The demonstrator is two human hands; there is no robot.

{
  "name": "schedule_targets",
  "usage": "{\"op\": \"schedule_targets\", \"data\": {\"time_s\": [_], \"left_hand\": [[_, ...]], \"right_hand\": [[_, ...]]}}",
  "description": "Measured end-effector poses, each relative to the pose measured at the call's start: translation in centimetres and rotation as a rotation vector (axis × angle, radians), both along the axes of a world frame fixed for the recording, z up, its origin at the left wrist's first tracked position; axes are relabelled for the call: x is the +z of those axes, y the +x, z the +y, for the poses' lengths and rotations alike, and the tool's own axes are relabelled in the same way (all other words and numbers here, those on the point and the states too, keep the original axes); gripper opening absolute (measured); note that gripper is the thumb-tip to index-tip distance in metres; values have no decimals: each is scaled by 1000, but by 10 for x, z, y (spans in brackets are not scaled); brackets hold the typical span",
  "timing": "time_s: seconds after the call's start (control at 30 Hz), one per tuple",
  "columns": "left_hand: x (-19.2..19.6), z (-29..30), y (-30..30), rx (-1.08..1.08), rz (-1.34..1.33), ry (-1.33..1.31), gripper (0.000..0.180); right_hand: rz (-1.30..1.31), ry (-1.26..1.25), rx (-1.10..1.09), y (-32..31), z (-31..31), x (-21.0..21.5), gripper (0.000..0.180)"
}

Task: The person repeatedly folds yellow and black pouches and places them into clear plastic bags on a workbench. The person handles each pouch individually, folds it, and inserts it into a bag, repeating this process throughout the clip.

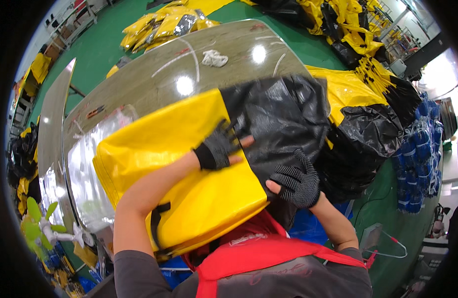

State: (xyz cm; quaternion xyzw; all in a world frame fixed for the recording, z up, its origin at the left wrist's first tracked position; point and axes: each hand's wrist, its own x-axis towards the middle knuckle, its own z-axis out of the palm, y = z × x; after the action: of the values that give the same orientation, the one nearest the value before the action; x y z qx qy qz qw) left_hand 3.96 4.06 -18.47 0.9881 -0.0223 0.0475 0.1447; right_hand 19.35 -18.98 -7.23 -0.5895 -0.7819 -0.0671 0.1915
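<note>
Sheeting (234,184) in yellow and black lies across the near part of a worktable (229,39) beneath two gloved hands.
The left hand (219,146) rests where the colours meet, fingers loosely spread; the right hand (297,181) lies on the near side of the black end (283,119), thumb out from the slightly parted fingers, no pinch evident. The step looks like smoothing: flat palms sweeping outward should ease the black creases, with the dark strap (155,226) best left unbunched. Clear plastic (92,174) lies left, a white cloth (215,58) beyond, a yellow-and-black pile (370,121) right.
</note>
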Motion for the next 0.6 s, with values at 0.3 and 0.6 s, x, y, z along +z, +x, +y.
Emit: {"op": "schedule_targets", "data": {"time_s": [0.3, 0.6], "left_hand": [[22, -30, -32, -220, -2, -19, 54], [104, -11, -308, 903, -31, 29, 43]], "right_hand": [[32, -851, -217, 94, 194, -42, 52], [46, -938, -295, 108, 201, -73, 55]]}}
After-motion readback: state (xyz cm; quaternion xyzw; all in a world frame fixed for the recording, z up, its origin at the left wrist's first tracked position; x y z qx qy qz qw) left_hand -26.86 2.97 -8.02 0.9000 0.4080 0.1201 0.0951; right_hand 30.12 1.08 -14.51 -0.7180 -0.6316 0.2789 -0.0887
